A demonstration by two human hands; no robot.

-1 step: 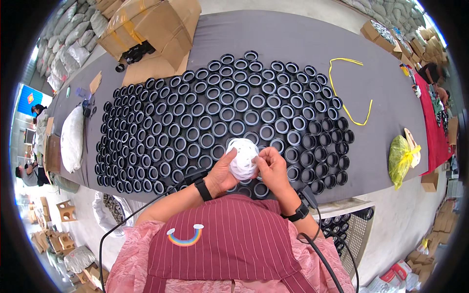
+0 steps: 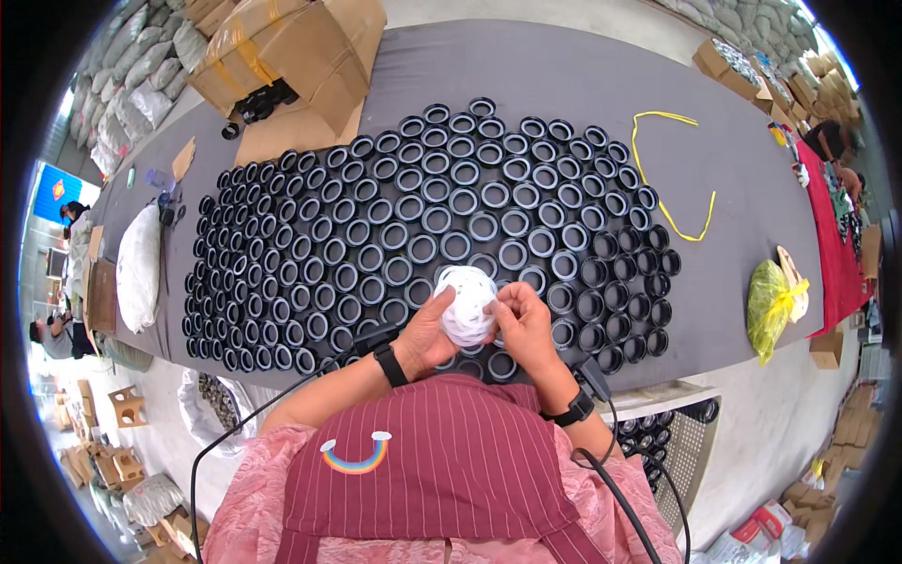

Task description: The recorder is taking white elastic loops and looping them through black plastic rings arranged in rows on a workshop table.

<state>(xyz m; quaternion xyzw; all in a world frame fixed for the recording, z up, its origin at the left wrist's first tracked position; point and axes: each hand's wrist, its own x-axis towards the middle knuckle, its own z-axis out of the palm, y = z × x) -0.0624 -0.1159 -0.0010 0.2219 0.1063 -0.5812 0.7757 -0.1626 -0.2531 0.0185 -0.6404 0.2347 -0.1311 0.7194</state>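
A loose bundle of thin white rings (image 2: 465, 303) is held above the near middle of the table. My left hand (image 2: 427, 336) cups it from the left, thumb along its edge. On the other side, my right hand (image 2: 522, 324) pinches the bundle's right edge between thumb and fingers; whether it has one ring or several cannot be made out. Below and beyond both hands, many black rings (image 2: 437, 220) with open centres stand in close rows on the grey cloth. The ones directly under the bundle are partly hidden.
An open cardboard box (image 2: 282, 56) with black parts rests at the far left. A white sack (image 2: 140, 268) lies at the left. Yellow strap (image 2: 640, 155) and a yellow plastic bag (image 2: 770, 305) are on the right. Below the table edge, a crate (image 2: 681, 451) holds more black rings.
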